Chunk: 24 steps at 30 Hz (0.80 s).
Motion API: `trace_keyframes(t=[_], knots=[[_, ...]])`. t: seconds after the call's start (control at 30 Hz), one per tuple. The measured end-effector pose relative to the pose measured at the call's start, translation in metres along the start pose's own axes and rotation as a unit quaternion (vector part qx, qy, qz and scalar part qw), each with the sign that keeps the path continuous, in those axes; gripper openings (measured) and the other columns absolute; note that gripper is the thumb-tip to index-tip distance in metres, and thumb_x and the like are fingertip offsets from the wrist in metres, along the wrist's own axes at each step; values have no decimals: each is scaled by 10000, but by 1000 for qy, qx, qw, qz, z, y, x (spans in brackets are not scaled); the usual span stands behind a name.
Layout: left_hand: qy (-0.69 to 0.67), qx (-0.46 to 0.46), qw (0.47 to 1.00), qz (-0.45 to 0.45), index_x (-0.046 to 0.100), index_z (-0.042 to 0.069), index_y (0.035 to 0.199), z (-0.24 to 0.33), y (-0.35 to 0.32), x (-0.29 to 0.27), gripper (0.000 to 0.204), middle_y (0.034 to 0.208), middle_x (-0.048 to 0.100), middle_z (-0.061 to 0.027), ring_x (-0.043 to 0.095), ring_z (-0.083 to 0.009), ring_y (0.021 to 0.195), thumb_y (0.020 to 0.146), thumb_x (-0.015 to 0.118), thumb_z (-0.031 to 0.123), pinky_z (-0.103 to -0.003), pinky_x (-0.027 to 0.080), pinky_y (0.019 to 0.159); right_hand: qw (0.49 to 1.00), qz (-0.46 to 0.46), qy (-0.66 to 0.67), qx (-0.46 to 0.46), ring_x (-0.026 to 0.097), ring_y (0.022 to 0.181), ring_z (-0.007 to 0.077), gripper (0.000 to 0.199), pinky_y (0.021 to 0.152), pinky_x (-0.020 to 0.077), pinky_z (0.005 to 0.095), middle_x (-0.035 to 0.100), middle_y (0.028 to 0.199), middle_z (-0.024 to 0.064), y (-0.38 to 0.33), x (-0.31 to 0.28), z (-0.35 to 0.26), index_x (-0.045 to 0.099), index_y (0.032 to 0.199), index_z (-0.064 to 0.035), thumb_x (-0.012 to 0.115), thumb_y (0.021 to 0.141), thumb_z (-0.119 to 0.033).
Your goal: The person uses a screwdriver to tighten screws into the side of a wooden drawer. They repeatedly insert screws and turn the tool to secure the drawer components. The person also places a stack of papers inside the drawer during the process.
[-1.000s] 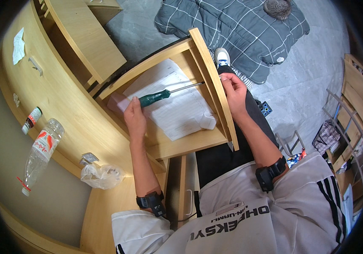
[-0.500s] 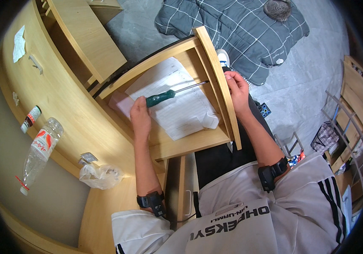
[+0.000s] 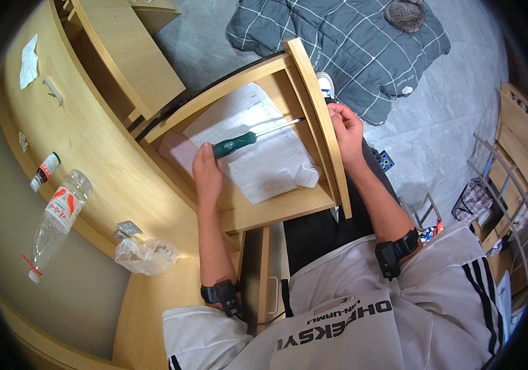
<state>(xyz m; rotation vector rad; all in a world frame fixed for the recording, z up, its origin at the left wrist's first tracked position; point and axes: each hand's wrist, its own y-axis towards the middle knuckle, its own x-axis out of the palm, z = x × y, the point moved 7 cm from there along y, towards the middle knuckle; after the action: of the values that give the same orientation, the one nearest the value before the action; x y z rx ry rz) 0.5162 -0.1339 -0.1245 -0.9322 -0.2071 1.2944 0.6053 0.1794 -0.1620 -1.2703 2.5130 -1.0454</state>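
**Inspector A:** Nearest in, the left hand (image 3: 207,172) grips the green handle of the screwdriver (image 3: 248,139), its shaft lying flat across the printed sheet (image 3: 258,157) inside the pulled-out wooden drawer (image 3: 276,209). Compared with a second ago, the drawer sits slightly higher and tilted.

**Inspector B:** And the right hand (image 3: 345,132)?

**Inspector A:** Curled against the outer face of the drawer's side panel (image 3: 319,117), pinching something small; I cannot tell what. The shaft tip now points closer to that panel, so work on that side looks imminent.

**Inspector B:** Beyond?

**Inspector A:** A grey checked quilt (image 3: 344,43) on the floor.
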Motion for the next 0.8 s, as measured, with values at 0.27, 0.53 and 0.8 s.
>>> trace_keyframes(t=[0.27,0.53,0.8], knots=[[-30,43,998,-32,601,44,1032,11,-4,7,379,716,501,1,441,-59,610,1041,389,357,-209,387,548,1000,1,14,27,492,620,9,110,548,378,183,602,767,-31,-3,1,-2,607,1011,2,549,955,-73],[-100,-18,994,-33,578,47,1035,5,-5,7,363,708,486,6,444,-78,586,1030,416,372,-215,411,552,1000,-2,6,5,348,540,-8,138,480,256,180,465,667,-79,0,-5,4,620,996,-13,529,966,-113],[-139,-2,990,14,602,36,962,5,-3,9,259,708,551,-17,495,-95,565,948,609,295,-232,437,538,1000,2,-17,-5,329,518,-8,147,468,246,185,449,640,-85,1,-5,4,635,987,-17,521,968,-108]])
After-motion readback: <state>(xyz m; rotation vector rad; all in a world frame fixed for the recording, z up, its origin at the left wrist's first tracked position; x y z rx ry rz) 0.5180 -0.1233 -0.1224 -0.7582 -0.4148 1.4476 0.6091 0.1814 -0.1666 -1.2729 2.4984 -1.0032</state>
